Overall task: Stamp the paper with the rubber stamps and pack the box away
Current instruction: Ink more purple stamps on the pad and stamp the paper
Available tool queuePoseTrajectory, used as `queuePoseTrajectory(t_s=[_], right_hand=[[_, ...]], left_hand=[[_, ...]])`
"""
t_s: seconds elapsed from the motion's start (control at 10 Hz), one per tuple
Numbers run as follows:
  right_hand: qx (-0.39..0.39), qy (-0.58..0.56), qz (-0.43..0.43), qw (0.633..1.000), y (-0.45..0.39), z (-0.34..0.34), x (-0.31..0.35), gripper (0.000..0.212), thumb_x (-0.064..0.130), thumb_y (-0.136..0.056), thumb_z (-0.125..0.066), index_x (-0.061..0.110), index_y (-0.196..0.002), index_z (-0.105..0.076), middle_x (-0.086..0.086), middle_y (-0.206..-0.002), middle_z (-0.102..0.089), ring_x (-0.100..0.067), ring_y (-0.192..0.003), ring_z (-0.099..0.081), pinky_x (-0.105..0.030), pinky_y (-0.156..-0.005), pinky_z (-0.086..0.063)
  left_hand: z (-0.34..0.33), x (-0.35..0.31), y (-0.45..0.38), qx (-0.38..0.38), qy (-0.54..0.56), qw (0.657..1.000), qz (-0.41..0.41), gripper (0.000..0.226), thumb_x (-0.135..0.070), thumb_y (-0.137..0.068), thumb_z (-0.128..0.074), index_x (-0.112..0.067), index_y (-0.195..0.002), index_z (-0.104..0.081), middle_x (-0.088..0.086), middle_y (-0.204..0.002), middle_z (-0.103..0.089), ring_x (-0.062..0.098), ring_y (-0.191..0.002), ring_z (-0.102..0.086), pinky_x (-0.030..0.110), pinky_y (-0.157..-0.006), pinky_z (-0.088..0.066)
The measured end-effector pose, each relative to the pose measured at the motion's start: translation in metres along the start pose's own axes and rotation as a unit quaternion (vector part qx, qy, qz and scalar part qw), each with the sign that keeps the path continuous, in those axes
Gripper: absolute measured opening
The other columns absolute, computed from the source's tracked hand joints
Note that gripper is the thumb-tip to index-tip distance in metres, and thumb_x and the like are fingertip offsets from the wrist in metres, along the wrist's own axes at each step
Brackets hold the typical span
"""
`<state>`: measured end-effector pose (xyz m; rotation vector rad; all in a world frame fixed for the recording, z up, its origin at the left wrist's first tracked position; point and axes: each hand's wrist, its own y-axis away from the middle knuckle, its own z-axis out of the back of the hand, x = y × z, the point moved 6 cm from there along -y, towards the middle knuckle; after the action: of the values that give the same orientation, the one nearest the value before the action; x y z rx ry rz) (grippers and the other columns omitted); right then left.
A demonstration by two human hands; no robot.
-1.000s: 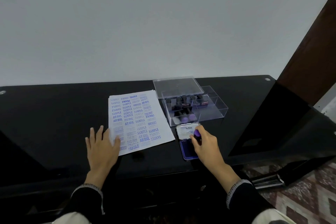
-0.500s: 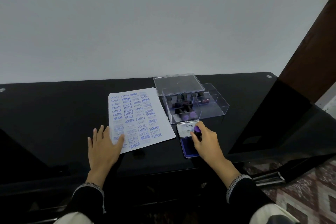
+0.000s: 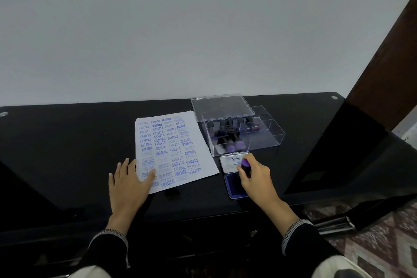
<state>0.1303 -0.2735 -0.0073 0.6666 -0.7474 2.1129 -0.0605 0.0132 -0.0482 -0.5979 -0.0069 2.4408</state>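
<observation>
A white paper (image 3: 173, 149) covered in blue stamped words lies on the black table (image 3: 67, 142). My left hand (image 3: 128, 184) presses flat on its near left corner, fingers straight. My right hand (image 3: 256, 178) grips a purple-topped rubber stamp (image 3: 245, 163) and holds it down on the blue ink pad (image 3: 233, 187), whose open lid (image 3: 231, 162) reads "Artline". Behind the pad stands a clear plastic box (image 3: 268, 135) with several more stamps (image 3: 228, 133) in its left part. The box's clear lid (image 3: 220, 107) lies behind it.
A black slanted panel (image 3: 338, 153) rises at the table's right end. A plain wall runs along the back edge. Patterned floor (image 3: 372, 246) shows at the lower right, with a dark wooden frame (image 3: 388, 56) above it.
Both hands have stayed where they were, the right one still holding the stamp on the ink pad. Only my view has shifted slightly.
</observation>
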Motion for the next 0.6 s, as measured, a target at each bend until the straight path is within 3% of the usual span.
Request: queuePoseTrajectory(t_s=[0.3, 0.6], right_hand=[[-0.048, 0.008, -0.004, 0.999, 0.016, 0.001, -0.006, 0.015, 0.017, -0.090, -0.063, 0.018, -0.098, -0.050, 0.001, -0.083, -0.057, -0.012, -0.071, -0.055, -0.014, -0.060, -0.041], [-0.015, -0.017, -0.009, 1.000, 0.003, 0.001, -0.002, 0.015, 0.010, -0.088, -0.064, 0.014, -0.098, -0.053, -0.002, -0.084, -0.063, -0.011, -0.071, -0.060, -0.012, -0.064, -0.045]], left_hand=[[0.000, 0.000, 0.001, -0.002, 0.001, 1.000, -0.002, 0.076, -0.061, -0.090, -0.046, -0.013, -0.146, -0.035, 0.006, -0.156, -0.027, 0.023, -0.147, -0.015, 0.045, -0.120, -0.008], [0.002, -0.001, 0.002, -0.001, 0.004, 1.000, -0.003, 0.076, -0.061, -0.090, -0.046, -0.012, -0.147, -0.035, 0.007, -0.156, -0.027, 0.023, -0.147, -0.016, 0.044, -0.120, -0.008]])
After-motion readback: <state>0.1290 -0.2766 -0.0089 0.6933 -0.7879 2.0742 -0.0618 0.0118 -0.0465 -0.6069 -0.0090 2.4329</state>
